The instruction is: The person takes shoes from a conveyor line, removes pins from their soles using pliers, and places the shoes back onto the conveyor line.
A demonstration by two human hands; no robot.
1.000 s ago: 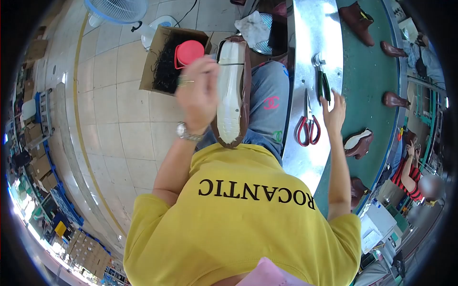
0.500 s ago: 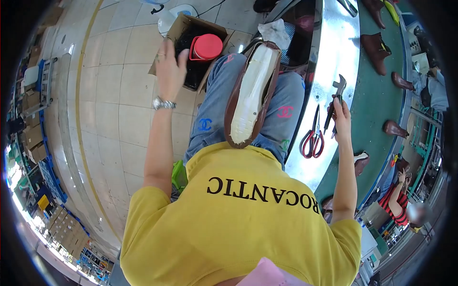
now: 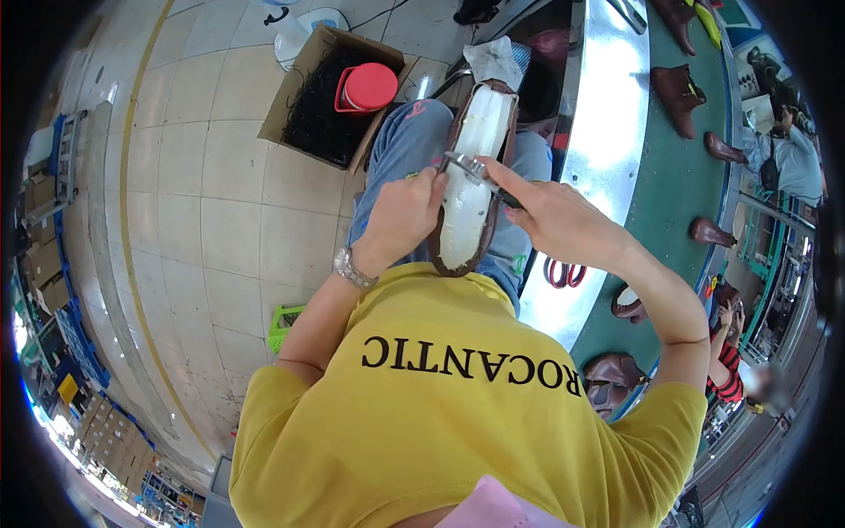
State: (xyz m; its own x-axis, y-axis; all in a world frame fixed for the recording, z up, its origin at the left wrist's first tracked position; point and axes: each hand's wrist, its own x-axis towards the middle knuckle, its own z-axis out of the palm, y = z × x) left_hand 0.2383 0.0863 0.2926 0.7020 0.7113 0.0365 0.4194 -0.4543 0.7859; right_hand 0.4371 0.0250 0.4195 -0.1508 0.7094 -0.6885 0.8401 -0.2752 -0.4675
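A brown shoe upper with a pale sole side [image 3: 462,231] facing up lies across the thighs. My right hand [image 3: 559,216] is closed round the pliers [image 3: 468,165], whose metal head lies over the middle of the shoe. At the shoe's left edge, my left hand [image 3: 403,211] is closed with its fingertips beside the pliers' jaws; what it holds, if anything, is too small to make out. Red-handled scissors [image 3: 563,273] rest on the metal bench, partly hidden behind my right forearm.
A cardboard box [image 3: 290,97] of black material, with a red container [image 3: 370,87], stands at the upper left. Brown boots [image 3: 678,99] lie on the green belt [image 3: 656,176] beyond the metal bench [image 3: 607,114]. A person in red and black stripes [image 3: 729,374] is at the far right.
The pliers have come from the bench to the shoe in my right hand. My left hand has moved from near the box to the shoe's edge and closed.
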